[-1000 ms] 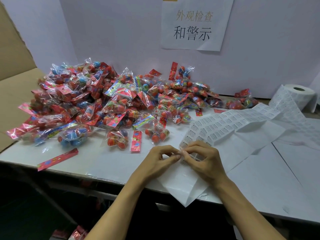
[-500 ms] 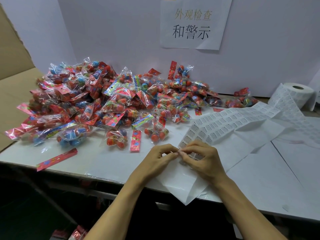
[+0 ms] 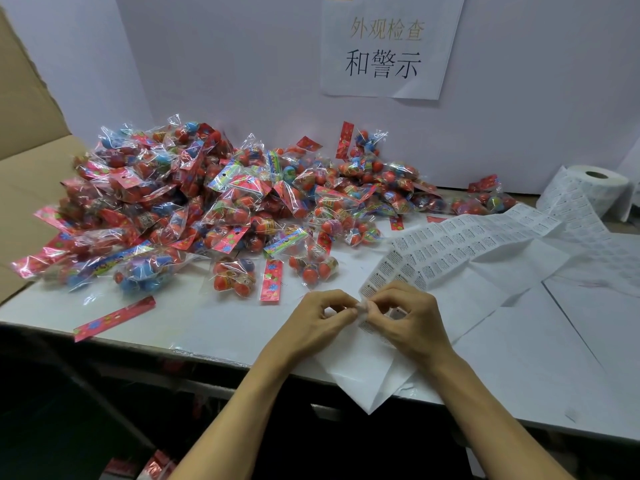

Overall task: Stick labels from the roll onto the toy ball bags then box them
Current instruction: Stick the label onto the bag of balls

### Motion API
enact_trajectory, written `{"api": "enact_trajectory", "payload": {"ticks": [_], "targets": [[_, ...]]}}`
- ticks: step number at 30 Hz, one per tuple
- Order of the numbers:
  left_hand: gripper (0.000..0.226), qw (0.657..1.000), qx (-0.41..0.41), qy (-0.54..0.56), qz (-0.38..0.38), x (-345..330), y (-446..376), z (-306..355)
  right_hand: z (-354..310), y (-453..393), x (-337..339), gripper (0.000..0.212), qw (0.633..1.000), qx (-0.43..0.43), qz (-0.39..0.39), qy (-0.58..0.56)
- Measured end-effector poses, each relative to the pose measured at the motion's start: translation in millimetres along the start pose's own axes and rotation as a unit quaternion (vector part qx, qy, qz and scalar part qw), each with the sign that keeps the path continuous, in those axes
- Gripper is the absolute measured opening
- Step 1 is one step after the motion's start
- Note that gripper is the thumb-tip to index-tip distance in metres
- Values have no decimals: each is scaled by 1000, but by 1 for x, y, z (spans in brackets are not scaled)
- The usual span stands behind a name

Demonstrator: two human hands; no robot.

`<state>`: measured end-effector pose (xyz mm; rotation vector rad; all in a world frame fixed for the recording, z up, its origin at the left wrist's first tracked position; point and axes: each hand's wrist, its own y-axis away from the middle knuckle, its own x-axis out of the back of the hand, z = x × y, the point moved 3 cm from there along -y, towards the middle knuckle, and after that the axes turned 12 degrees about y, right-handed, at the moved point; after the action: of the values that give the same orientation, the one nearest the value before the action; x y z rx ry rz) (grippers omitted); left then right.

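Here, both hands meet at the near edge of the white desk (image 3: 519, 358), fingertips touching over the end of the label strip (image 3: 460, 237). The left hand (image 3: 311, 327) has its fingers curled, thumb and forefinger pinching at a small label (image 3: 362, 306) on the strip's near end. The right hand (image 3: 412, 320) is curled too, its thumb and fingers pinching the same spot from the other side; whether the label has come free of its backing cannot be told.

The strip, printed with rows of small warning labels, runs from the hands up and to the right across the desk to the label roll (image 3: 597, 185), which stands on end at the far right corner near the wall. Bare backing paper (image 3: 367, 382) lies under the hands and hangs over the desk's front edge.

The toy ball bags (image 3: 194, 202) lie in a large heap across the left and middle of the desk, clear bags with red header cards holding mostly red balls, some blue. 1 bag of red balls (image 3: 233, 277) lies apart from the heap, just left of a red header card (image 3: 271, 280) and near the left hand. Another loose red card (image 3: 114, 318) lies at the front left edge.

A cardboard box (image 3: 31, 188) stands open at the left, touching the heap. A paper sign (image 3: 388, 46) with Chinese characters hangs on the white wall behind.
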<state>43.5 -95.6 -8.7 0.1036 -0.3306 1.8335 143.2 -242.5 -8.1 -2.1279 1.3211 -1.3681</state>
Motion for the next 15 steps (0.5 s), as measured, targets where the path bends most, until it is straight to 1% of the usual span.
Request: {"api": "enact_trajectory", "payload": {"ticks": [2,3,5,6,7,8,9,10,11,12,14,15], "targets": [[15,1000,0,-7,12,0,-1,-1,2,0,1,12,1000,-14,19,5],[16,1000,1,-8,26,1,-1,-1,5,-1,2,14,998,-44,39,-4],[21,999,4,7,52,2,-2,-2,17,-1,8,23,981,-161,98,-50],[30,998,5,18,59,3,-2,-2,23,-1,12,27,963,-223,133,-74],[42,998,3,24,62,4,-2,-2,28,1,15,30,945,-267,164,-88],[51,998,-1,21,61,4,-2,-2,31,2,17,29,935,-288,187,-89],[49,998,-7,11,55,5,-2,-3,30,2,19,28,934,-286,200,-79],[37,999,-11,-2,45,4,-2,-3,26,2,19,25,940,-265,205,-64],[22,999,-9,-17,32,3,-1,-2,21,1,19,20,951,-229,202,-45],[14,999,-4,-29,22,2,-1,-3,14,1,19,15,965,-180,192,-21],[18,999,1,-29,19,2,-1,-4,2,0,14,14,985,-68,153,43],[22,1000,1,-22,21,2,-2,-3,-2,1,11,15,989,-21,131,64]]}}
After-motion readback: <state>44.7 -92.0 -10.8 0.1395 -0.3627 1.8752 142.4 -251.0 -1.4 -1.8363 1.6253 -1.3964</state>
